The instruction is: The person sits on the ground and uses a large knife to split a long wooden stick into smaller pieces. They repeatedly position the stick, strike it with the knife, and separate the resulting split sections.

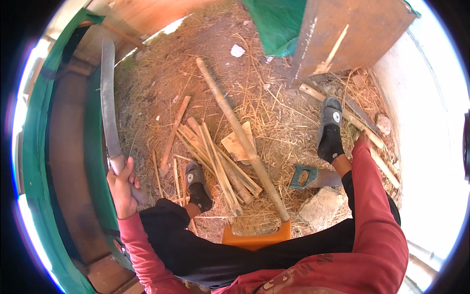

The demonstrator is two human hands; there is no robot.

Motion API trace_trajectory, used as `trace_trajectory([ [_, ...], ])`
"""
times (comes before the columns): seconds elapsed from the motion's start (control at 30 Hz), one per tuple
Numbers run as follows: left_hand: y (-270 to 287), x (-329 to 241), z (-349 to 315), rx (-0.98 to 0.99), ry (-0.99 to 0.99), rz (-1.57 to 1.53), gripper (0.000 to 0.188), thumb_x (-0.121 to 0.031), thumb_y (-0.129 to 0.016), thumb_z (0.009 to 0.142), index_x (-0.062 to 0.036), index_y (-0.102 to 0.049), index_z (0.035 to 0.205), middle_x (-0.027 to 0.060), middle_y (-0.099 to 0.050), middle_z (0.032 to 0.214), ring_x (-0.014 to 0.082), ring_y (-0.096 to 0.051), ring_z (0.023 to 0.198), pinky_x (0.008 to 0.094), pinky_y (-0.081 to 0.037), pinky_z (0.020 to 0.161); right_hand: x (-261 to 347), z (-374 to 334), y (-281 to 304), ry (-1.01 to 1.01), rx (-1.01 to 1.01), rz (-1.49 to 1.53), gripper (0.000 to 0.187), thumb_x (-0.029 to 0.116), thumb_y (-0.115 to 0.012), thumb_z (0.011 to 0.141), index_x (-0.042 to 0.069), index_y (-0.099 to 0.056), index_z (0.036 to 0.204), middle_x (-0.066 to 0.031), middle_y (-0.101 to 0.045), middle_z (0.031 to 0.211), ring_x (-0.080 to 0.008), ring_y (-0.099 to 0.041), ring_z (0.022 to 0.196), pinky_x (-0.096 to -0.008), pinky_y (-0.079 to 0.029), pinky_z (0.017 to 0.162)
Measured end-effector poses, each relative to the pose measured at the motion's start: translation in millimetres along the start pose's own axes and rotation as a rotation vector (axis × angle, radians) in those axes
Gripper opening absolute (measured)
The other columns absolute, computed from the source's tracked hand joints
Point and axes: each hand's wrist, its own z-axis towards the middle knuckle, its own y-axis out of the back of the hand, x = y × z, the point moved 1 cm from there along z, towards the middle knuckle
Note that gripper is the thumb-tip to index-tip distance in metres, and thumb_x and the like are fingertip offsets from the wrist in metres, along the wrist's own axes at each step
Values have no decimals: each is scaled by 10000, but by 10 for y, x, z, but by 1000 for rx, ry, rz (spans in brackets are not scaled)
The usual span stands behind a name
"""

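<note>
My left hand (125, 188) is wrapped around the handle of a machete (108, 93). Its long, slightly curved blade points up and away at the left, beside the green sheeting. Low on the right, my right hand (362, 140) reaches down to a bamboo pole (351, 117) lying on the ground. The fingers are small and partly hidden, so whether they grip it is unclear. Between my feet lie split bamboo strips (215, 161) in a loose pile. A longer, whole bamboo pole (235, 125) slants past them, its near end at an orange plastic stool (257, 238).
A handsaw (302, 178) with a teal handle lies by my right foot, next to a large stone (321, 207). A flat wood piece (238, 141) is under the long pole. A brown board (350, 41) stands at the far right, near a white wall (426, 98). Straw litters the dirt.
</note>
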Motion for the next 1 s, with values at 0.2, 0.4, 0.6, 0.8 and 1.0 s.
trace_trajectory([
  [0.2, 295, -5, -210, -31, -13, 6, 188, -131, -678, 872, -47, -519, 925, -31, -430, 628, 56, -392, 490, 221, -338, 413, 547, -638, 1158, 400, -740, 273, 463, 292, -742, 740, 96, -569, 1122, -161, -536, 1214, -351, -593, 1025, -467, -474, 881],
  [0.4, 267, -125, -275, 2, -80, -92, 194, -143, -703, 855, -45, -543, 904, -33, -469, 652, 39, -394, 480, 210, -324, 398, 1515, -2384, 3689, 860, -1068, 1271, 305, 100, -723, 824, 30, -544, 1061, -115, -616, 945, -206, -605, 845, -291, -498, 773],
  [0.6, 386, -182, -340, -55, -138, -171, 189, -126, -723, 837, -32, -560, 854, -27, -473, 584, 46, -387, 435, 215, -297, 377, 2778, -3786, 4047, 1574, -598, 1944, 381, -19, -627, 854, 24, -416, 1168, -166, -627, 901, -245, -655, 740, -392, -579, 670],
  [0.8, 446, -132, -342, -12, -97, -148, 194, -150, -729, 838, -35, -573, 842, -27, -487, 570, 52, -415, 422, 219, -311, 379, 4259, -4234, 2959, 1278, -211, 1776, 399, 104, -772, 772, 62, -502, 1063, -54, -631, 886, -109, -601, 815, -296, -515, 730],
  [1.0, 548, -99, -328, -14, -78, -147, 204, -160, -719, 852, -35, -558, 840, -17, -484, 573, 56, -417, 420, 227, -319, 379, 4554, -4497, 2689, 1255, 52, 1533, 450, 182, -755, 804, 40, -497, 1145, -127, -641, 951, -210, -641, 869, -338, -517, 782],
])
